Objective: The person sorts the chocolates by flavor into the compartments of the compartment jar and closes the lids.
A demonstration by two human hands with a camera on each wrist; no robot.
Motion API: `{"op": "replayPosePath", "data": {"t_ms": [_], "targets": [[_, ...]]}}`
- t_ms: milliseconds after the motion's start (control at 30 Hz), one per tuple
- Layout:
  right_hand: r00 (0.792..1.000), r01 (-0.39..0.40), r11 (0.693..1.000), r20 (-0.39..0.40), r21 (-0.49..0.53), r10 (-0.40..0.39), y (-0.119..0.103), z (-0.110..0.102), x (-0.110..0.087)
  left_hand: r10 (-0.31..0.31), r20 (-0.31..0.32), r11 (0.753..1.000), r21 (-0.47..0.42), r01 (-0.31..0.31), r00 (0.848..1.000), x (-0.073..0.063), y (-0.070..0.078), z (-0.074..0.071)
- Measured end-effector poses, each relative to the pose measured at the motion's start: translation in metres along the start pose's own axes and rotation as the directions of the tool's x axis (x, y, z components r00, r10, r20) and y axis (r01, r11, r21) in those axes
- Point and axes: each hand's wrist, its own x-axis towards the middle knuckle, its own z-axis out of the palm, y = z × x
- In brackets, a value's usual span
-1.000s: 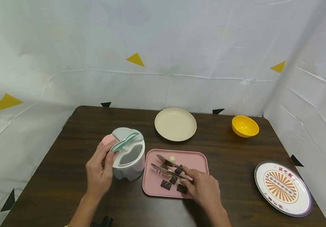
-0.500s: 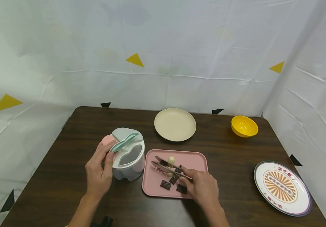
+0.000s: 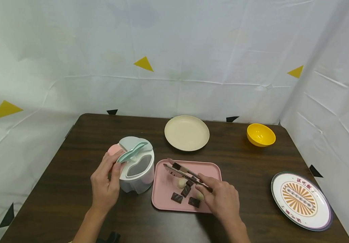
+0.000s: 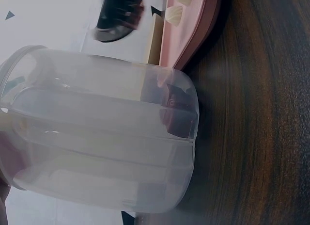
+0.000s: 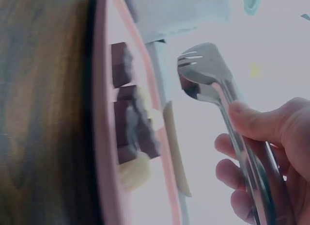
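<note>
My left hand [image 3: 105, 180] pinches the raised teal flap lid [image 3: 132, 152] of a translucent seasoning box [image 3: 136, 184], whose compartment below is uncovered. Dark pieces [image 4: 177, 111] show through the box's wall near its base in the left wrist view. My right hand [image 3: 221, 199] grips metal tongs [image 5: 237, 133], thumb on one arm and fingers round the other. Between the tong tips is a dark chocolate piece [image 5: 189, 87], held above the pink tray [image 3: 162, 199]. Several dark chocolates [image 3: 177, 197] and white shell-shaped ones [image 3: 182, 183] lie on that tray, to the right of the box.
A cream plate [image 3: 186, 133] lies behind the tray. The yellow bowl [image 3: 261, 135] stands at the back right, and a patterned white plate [image 3: 302, 200] sits near the table's right edge. White sheeting [image 3: 192, 50] closes off the back and sides.
The tongs in my right hand have come up from the tray with a dark chocolate between their tips, which were lower among the chocolates before. My left hand and the flap lid look unchanged.
</note>
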Motion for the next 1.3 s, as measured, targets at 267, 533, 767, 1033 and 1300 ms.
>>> {"op": "replayPosePath", "data": {"t_ms": [267,533,767,1033,1300], "targets": [[0.983,0.095,0.992,-0.165,0.088,-0.080,-0.007,-0.015,0.005,-0.007,0.002,1.000,0.013,0.007,1.000,-0.001,-0.001,0.000],[0.941,0.260,0.943,-0.272,0.207,-0.199,-0.026,-0.023,0.011,-0.002,-0.004,1.000,0.014,0.002,1.000,0.000,-0.001,0.001],[0.926,0.326,0.909,-0.282,0.259,-0.251,-0.041,-0.016,0.013,-0.002,0.001,1.000,0.011,0.002,1.000,0.001,0.000,0.001],[0.899,0.401,0.866,-0.308,0.298,-0.310,-0.052,-0.006,0.016,-0.002,0.007,1.000,0.008,0.002,1.000,0.000,-0.002,0.000],[0.878,0.445,0.854,-0.319,0.270,-0.357,-0.058,0.004,0.018,0.017,-0.004,1.000,-0.004,-0.017,1.000,-0.002,-0.006,0.000]]}}
